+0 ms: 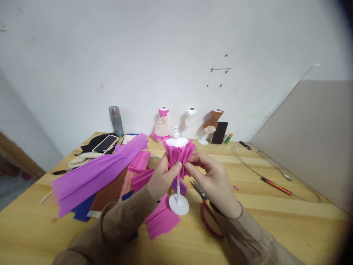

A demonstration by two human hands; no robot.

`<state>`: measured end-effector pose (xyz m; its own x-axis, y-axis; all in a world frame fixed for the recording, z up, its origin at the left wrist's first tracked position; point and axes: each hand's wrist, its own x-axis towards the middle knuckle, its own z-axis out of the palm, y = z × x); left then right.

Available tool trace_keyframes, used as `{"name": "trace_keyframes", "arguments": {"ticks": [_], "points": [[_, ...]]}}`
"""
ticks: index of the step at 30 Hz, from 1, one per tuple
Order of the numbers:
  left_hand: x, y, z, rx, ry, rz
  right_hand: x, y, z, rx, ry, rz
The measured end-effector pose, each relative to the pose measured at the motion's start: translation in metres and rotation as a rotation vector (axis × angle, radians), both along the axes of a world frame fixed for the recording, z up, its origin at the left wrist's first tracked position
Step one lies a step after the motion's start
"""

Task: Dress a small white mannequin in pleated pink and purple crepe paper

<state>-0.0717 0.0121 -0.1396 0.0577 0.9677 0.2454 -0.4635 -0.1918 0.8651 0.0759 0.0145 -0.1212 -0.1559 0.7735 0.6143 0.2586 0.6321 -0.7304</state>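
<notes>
A small white mannequin (178, 200) on a round base stands between my hands. Pleated magenta crepe paper (180, 155) wraps its torso, flaring out at the top. My left hand (164, 173) grips the paper from the left, thumb pressed on its front. From the right, my right hand (211, 176) pinches the same paper between thumb and fingers. Red-handled scissors (211, 221) lie partly under my right hand, blades slightly apart. A flat piece of pink crepe paper (162, 221) rests on the table left of the base.
Purple crepe paper (102, 171) tops a pile of coloured sheets at left, near a phone (106, 143). A bottle (116, 121), dressed mannequins (162, 125) and a dark tablet-like slab (219, 133) stand along the wall. A wire loop with a red handle (276, 186) lies right.
</notes>
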Motion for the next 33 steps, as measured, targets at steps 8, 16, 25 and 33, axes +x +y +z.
{"name": "trace_keyframes", "arguments": {"ticks": [8, 16, 25, 33], "points": [[-0.012, 0.017, -0.012, 0.144, 0.093, -0.140, 0.005, 0.000, 0.002, 0.013, 0.045, 0.066], [-0.018, 0.020, -0.006, -0.161, -0.205, -0.644, 0.011, 0.005, -0.001, -0.127, 0.137, 0.080], [0.006, 0.015, -0.043, -0.260, -0.346, -0.885, 0.013, 0.029, -0.009, -0.365, 0.396, 0.195], [0.015, 0.015, -0.055, -0.291, -0.391, -0.992, 0.019, 0.031, -0.003, -0.530, 0.321, 0.226]]}}
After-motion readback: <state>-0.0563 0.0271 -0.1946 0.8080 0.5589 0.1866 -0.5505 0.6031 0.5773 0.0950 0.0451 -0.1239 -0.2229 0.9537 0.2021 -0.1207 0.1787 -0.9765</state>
